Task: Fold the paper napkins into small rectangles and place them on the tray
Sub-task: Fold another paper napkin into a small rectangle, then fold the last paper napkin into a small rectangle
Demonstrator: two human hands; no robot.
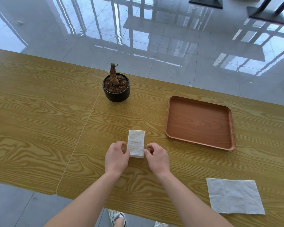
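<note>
Folded napkin (136, 143) on worktop (39, 120), pinched at near end between my left hand (116, 158) and right hand (157, 158), fingers curled narrow on both edges. Long axis runs away from me. Tray (232, 128) empty, up-right of right hand, so right is nearer. Flat napkin (234, 196) waits near-right.

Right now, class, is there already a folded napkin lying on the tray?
No: the tray holds nothing, and both hands hold the folded napkin on the table.
</note>
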